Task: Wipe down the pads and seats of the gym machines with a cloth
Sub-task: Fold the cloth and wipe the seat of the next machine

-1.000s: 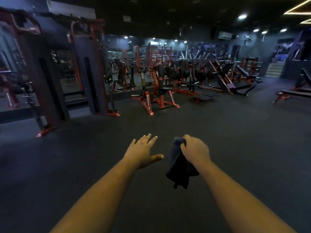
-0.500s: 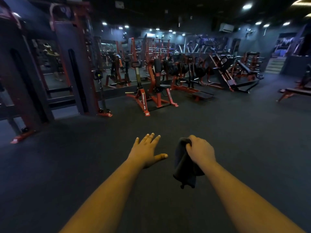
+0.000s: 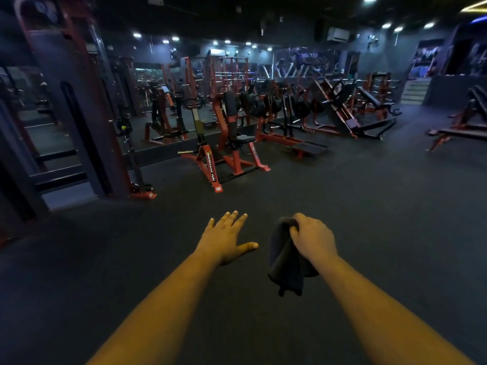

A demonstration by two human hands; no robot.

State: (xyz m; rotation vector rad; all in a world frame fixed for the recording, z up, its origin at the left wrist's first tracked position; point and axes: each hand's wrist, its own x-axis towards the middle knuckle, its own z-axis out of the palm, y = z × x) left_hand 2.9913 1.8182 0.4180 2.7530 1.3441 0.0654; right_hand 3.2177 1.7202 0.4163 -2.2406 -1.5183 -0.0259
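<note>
While our right hand curls tight round the dark cloth, which hangs below the fist above the floor, our left hand is spread flat, fingers straight, holding nothing; the machines stand well ahead.

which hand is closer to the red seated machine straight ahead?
Left, slightly. The left hand is open, held out below the red seated machine, roughly in line with it. The right hand grips the dark cloth further right. Neither touches the machine.
</note>
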